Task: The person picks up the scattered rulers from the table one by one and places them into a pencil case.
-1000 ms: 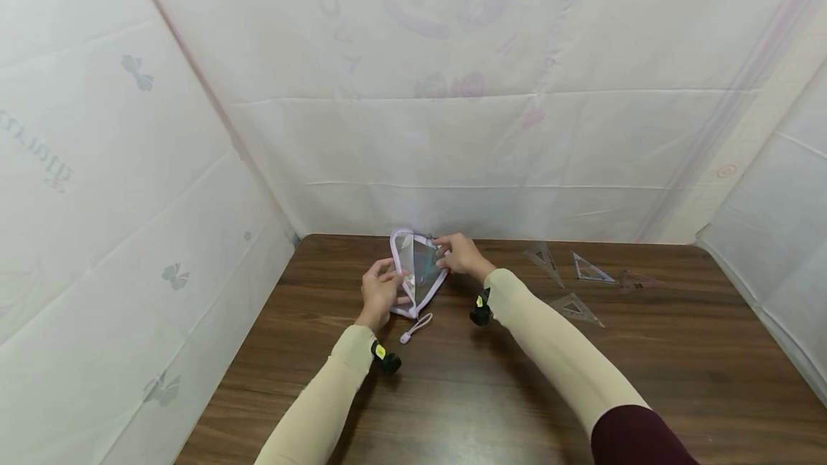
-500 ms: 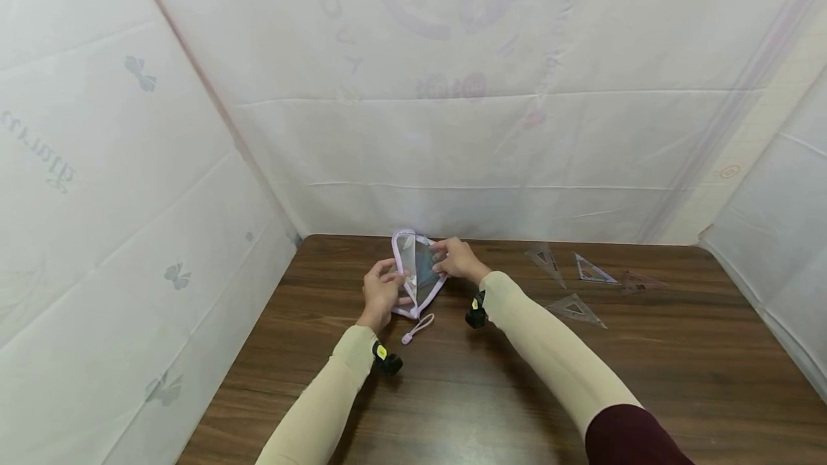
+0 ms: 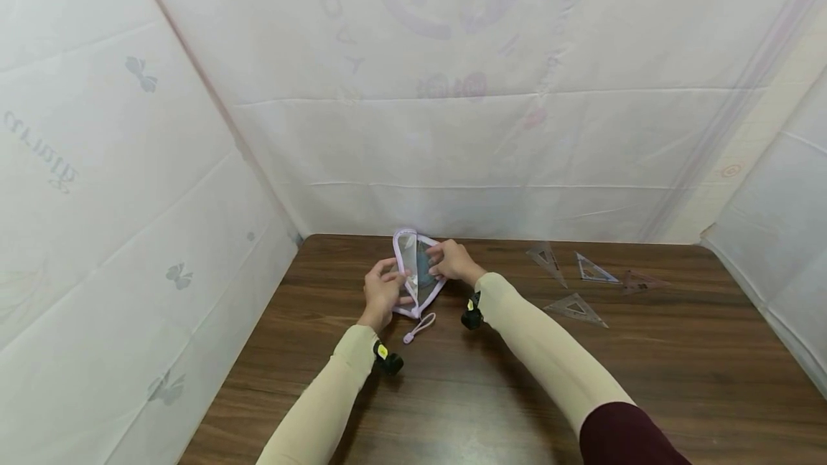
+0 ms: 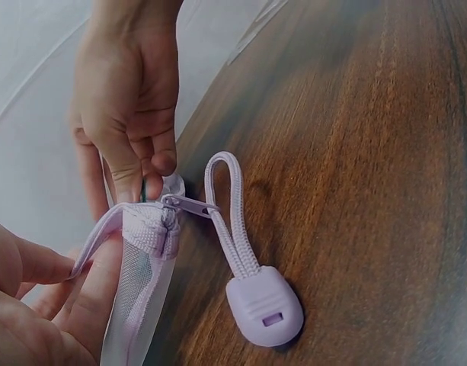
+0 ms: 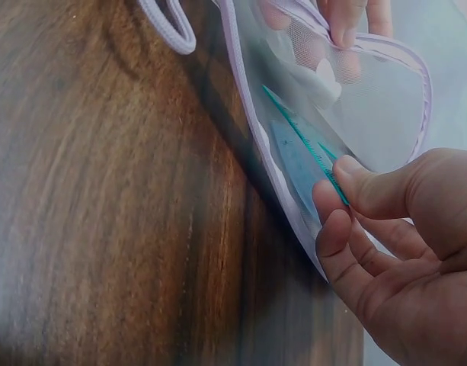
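A clear mesh zip pouch with lilac trim (image 3: 405,241) stands with its mouth spread at the back of the table. My left hand (image 3: 381,293) pinches the trim of one side of the mouth between thumb and fingers. At the other side, my right hand (image 3: 454,262) pinches a clear set square with a green scale edge (image 5: 305,145), which reaches into the mouth. A bluish see-through shape (image 5: 290,156) shows beside that edge; whether it is part of the same set square I cannot tell. The lilac zip pull (image 4: 265,305) lies on the table.
Several clear set squares lie on the wooden table (image 3: 517,393) to the right, including a blue-edged one (image 3: 596,268) and a reddish one (image 3: 644,282). White sheeting (image 3: 413,149) rises behind the table and along both sides.
My right hand has shifted slightly left, bringing the set square further into the pouch's mouth. The left hand keeps its hold on the trim, almost unmoved.
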{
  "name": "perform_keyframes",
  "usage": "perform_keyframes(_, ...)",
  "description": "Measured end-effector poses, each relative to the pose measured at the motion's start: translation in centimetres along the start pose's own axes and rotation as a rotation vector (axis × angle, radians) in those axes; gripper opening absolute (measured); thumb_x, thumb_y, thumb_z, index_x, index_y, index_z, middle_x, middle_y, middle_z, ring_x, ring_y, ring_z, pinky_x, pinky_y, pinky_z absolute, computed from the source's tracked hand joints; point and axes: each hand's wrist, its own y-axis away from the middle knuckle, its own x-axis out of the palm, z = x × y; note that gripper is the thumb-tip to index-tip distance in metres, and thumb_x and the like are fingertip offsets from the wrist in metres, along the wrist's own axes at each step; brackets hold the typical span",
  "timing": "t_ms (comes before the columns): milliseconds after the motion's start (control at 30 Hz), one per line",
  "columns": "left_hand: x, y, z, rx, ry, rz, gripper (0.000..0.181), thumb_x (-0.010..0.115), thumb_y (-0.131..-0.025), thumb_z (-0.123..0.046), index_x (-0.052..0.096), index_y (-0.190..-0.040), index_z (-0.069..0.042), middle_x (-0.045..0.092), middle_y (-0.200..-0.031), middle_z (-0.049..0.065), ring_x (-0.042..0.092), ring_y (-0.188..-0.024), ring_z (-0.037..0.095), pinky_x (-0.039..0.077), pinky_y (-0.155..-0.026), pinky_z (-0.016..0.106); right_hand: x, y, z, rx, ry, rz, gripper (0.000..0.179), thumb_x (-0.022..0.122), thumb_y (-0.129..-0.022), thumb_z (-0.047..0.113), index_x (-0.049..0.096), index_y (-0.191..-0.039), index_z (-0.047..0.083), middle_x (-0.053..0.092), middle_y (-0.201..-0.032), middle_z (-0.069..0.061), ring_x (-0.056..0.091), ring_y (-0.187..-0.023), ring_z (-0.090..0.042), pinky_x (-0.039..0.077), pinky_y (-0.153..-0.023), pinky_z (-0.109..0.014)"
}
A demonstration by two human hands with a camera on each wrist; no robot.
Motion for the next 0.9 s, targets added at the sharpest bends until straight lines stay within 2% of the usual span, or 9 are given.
perform_keyframes(433,0.02,0.24,-0.03,0.012,-0.014,-0.006,0.037,0.067,-0.096,0.005,0.062,-0.131,-0.007,0.074,-0.105,0.018,0.073,-0.081,0.027,0.065,-0.057,0.042,0.82,-0.23,-0.03,0.007,0.067,0.007,0.046,0.079,-0.084,-0.009,0.068,-0.128,-0.002,0.075,-0.103,-0.015,0.071,-0.065,-0.017,0.062,-0.057,-0.025)
perform_keyframes(633,0.01,0.37,-0.01,0.008,-0.016,-0.001,0.039,0.066,-0.096,0.006,0.061,-0.133,-0.005,0.074,-0.106,0.02,0.073,-0.085,0.03,0.065,-0.057,0.042,0.96,-0.37,-0.23,0.002,0.07,0.016,0.045,0.079,-0.083,-0.009,0.069,-0.127,-0.003,0.075,-0.102,-0.016,0.071,-0.064,-0.016,0.062,-0.056,-0.026)
perform_keyframes(900,-0.04,0.31,-0.1,0.009,-0.016,0.001,0.038,0.065,-0.096,0.006,0.062,-0.131,-0.007,0.074,-0.107,0.019,0.073,-0.084,0.027,0.065,-0.057,0.04,0.99,-0.6,-0.17,-0.011,0.093,0.026,0.044,0.079,-0.084,-0.008,0.069,-0.127,-0.003,0.075,-0.102,-0.017,0.07,-0.063,-0.016,0.062,-0.055,-0.025)
